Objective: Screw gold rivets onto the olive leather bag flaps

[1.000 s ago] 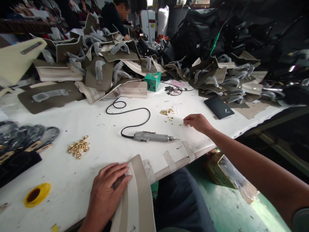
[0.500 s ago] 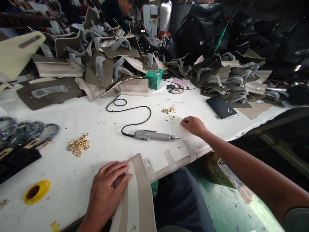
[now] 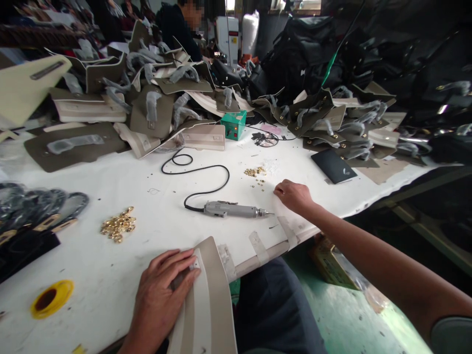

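Note:
At the table's near edge, my left hand [image 3: 162, 292] grips a curved beige and taupe bag panel [image 3: 211, 300], fingers and thumb around a small fitting by its upper end. My right hand [image 3: 295, 195] rests on the white tabletop with its fingers curled together; whatever they may hold is hidden. Small gold rings [image 3: 254, 172] lie scattered just left of and beyond that hand. Between the two hands a grey electric screwdriver [image 3: 232, 210] lies on its side, bit pointing right, its black cord running back.
Gold metal fittings [image 3: 118, 224] and a yellow tape roll [image 3: 51, 299] lie at left. Behind them are piled bag panels with wrapped handles [image 3: 151, 108]. A green control box [image 3: 233, 125] stands at the back, a black booklet [image 3: 334, 166] at right. Someone is beyond the pile.
The view has shifted slightly. Both hands hold almost the same positions, the left still on the panel and the right still curled near the gold rings.

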The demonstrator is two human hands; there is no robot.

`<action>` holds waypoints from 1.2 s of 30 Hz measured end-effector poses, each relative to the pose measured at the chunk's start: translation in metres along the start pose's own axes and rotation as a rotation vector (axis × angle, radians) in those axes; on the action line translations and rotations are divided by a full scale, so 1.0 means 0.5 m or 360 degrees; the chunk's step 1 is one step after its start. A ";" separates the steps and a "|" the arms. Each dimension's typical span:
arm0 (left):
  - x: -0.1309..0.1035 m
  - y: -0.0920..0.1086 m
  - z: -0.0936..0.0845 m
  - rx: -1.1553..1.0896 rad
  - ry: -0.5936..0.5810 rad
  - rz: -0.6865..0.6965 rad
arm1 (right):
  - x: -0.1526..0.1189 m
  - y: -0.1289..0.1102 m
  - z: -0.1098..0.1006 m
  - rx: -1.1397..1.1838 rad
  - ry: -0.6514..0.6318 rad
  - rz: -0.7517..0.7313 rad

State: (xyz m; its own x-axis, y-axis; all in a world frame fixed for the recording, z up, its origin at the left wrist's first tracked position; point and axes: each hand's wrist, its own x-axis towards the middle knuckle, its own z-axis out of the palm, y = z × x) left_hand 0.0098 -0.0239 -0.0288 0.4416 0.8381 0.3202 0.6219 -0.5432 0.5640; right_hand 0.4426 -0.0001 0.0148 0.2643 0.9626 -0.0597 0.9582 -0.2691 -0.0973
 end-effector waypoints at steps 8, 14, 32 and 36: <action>-0.003 -0.008 0.000 0.0037 0.0017 0.0038 | 0.087 0.054 -0.024 0.0247 0.0164 0.0249; -0.004 -0.011 0.000 0.0054 -0.0017 0.0039 | 0.154 0.081 0.004 0.0231 0.0105 0.0273; -0.006 -0.006 -0.003 0.0047 -0.0071 0.0000 | 0.176 0.075 -0.017 -0.0154 -0.0118 -0.0124; -0.006 -0.005 -0.003 0.0054 -0.0062 0.0027 | 0.188 0.076 -0.027 -0.0065 -0.0211 -0.0052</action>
State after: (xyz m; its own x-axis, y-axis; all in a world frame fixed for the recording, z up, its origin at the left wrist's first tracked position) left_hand 0.0061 -0.0247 -0.0301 0.4767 0.8265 0.2995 0.6355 -0.5594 0.5322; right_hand 0.5053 0.0804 0.0188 0.2188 0.9574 -0.1883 0.9704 -0.2337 -0.0611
